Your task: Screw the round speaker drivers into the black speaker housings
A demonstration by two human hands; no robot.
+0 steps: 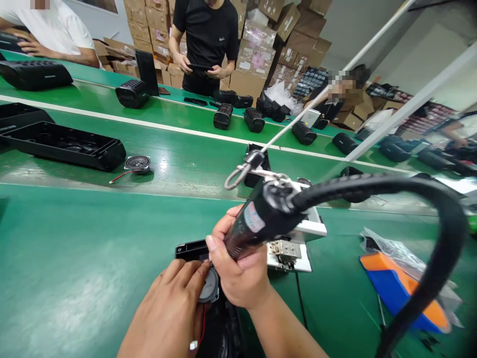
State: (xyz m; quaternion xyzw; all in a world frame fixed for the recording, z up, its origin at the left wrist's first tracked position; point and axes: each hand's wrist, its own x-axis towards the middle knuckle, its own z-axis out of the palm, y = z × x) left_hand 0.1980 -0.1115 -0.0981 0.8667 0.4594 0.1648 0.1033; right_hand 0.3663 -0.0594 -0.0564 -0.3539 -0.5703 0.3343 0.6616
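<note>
Black labelled screwdriver clasped in right grip, left grip unclear, round gray-backed speaker

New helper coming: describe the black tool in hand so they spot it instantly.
At the green bench, find the right hand. It grips a tilted black tool; unlike the black housing below, this has a pale label and thick curved cable.

- screwdriver: black, pale label
- near speaker: grey back, red wire, white plug
- near housing: black
- surface: green, white stripe farther back
- pouch, near right: blue/orange
- far cartons: brown
- far shirts: white left, black middle
</note>
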